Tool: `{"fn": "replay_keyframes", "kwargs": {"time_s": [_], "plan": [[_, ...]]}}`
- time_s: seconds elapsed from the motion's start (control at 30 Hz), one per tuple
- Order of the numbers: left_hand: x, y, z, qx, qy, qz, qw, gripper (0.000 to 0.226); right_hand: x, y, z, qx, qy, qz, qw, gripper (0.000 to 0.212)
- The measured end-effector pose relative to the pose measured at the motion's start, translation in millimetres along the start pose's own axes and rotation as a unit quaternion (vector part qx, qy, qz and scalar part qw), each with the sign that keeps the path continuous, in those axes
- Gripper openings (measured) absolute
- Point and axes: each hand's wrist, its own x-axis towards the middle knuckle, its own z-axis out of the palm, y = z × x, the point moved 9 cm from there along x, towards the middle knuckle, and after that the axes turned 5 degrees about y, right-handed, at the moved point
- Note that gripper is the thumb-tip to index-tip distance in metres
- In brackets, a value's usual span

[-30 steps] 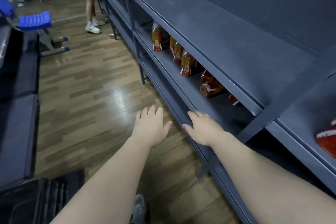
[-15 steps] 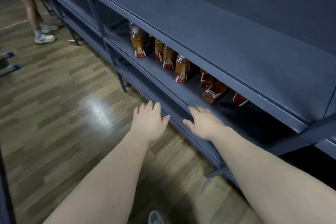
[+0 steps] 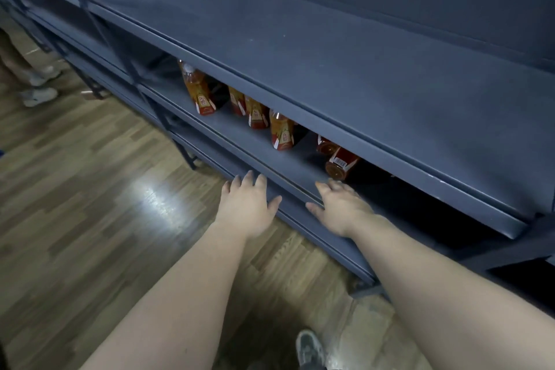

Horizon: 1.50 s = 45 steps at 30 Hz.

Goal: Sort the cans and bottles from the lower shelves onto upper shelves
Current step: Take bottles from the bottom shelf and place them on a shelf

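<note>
Several orange tea bottles with red labels stand on the lower grey shelf [image 3: 234, 135]: one at the left [image 3: 199, 93], another pair [image 3: 255, 112] and one nearer [image 3: 281, 133]. A bottle [image 3: 341, 163] lies on its side further right, with another behind it partly hidden by the upper shelf [image 3: 345, 75]. My left hand [image 3: 247, 203] hovers open over the floor just before the shelf edge. My right hand [image 3: 339, 204] is open with fingers spread at the lower shelf's front edge, a short way from the lying bottle. Both hands hold nothing.
The wide upper shelf surface is bare. Dark metal uprights [image 3: 99, 30] cross the rack at the left. Another person's legs and white shoes [image 3: 39, 93] stand on the wood floor [image 3: 90, 189] at far left. My own shoe [image 3: 309, 348] shows at the bottom.
The view has swung right and closer to the rack, so the bottles sit nearer the middle. Both hands have reached slightly forward toward the lower shelf, still open.
</note>
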Motion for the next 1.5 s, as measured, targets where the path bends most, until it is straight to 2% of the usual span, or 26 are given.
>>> {"fn": "replay_keyframes", "kwargs": {"time_s": [0.5,0.8,0.9,1.07,1.23,1.37,1.5], "plan": [[93.4,25.8,23.9,0.009,-0.073,0.154,0.985,0.068,28.4,28.1,-3.5,0.045,0.041,0.149,0.987,0.072],[125.8,47.3,35.2,-0.018,-0.068,0.218,0.973,0.066,40.1,41.1,5.5,0.106,0.066,0.226,0.966,0.069],[145.9,64.1,42.4,-0.013,-0.037,0.235,0.971,0.060,56.8,58.4,6.5,0.123,0.083,0.243,0.959,0.067],[193.0,90.7,63.9,-0.111,0.019,0.232,0.966,0.059,100.3,94.8,5.8,0.214,0.192,0.278,0.917,0.067],[237.8,108.8,87.4,-0.208,0.035,0.169,0.963,0.057,136.6,126.3,14.6,0.293,0.278,0.322,0.856,0.073],[262.7,117.3,84.2,-0.255,0.088,0.131,0.954,0.059,154.4,135.6,12.5,0.312,0.301,0.325,0.841,0.076],[281.1,123.6,83.4,-0.299,0.116,0.112,0.941,0.068,165.6,138.3,12.1,0.321,0.293,0.313,0.845,0.087]]}}
